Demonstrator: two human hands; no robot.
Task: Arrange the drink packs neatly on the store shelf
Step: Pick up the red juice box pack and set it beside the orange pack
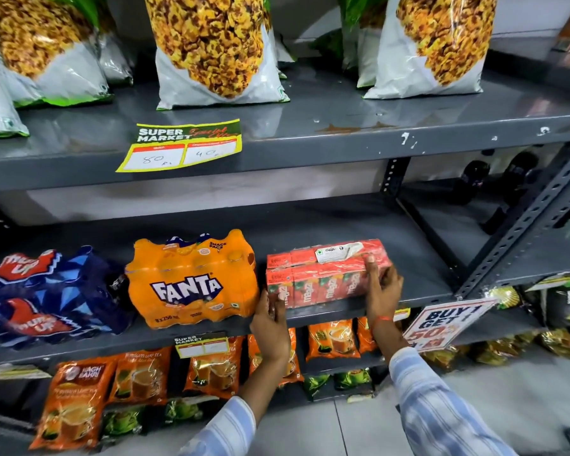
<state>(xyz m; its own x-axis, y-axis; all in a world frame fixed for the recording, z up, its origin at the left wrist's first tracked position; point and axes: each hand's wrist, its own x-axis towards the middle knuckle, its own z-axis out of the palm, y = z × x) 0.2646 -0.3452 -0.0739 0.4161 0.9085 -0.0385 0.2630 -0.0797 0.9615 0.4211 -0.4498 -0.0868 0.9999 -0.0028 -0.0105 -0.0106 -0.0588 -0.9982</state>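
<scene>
A red shrink-wrapped Maaza carton pack (323, 274) rests on the grey middle shelf (418, 291), right of an orange Fanta bottle pack (191, 278). Two blue Thums Up packs (46, 291) lie at the far left of the same shelf. My left hand (272, 319) grips the Maaza pack's lower left corner at the shelf's front edge. My right hand (382, 287) holds its right end, thumb on the front face. A small gap separates the Maaza pack from the Fanta pack.
Big snack bags (211, 47) stand on the upper shelf above a yellow price label (181, 144). Orange tea packets (139, 373) fill the lower shelf. A "Buy 1 Get 1" sign (441, 322) hangs at the right, beside a perforated upright (520, 222).
</scene>
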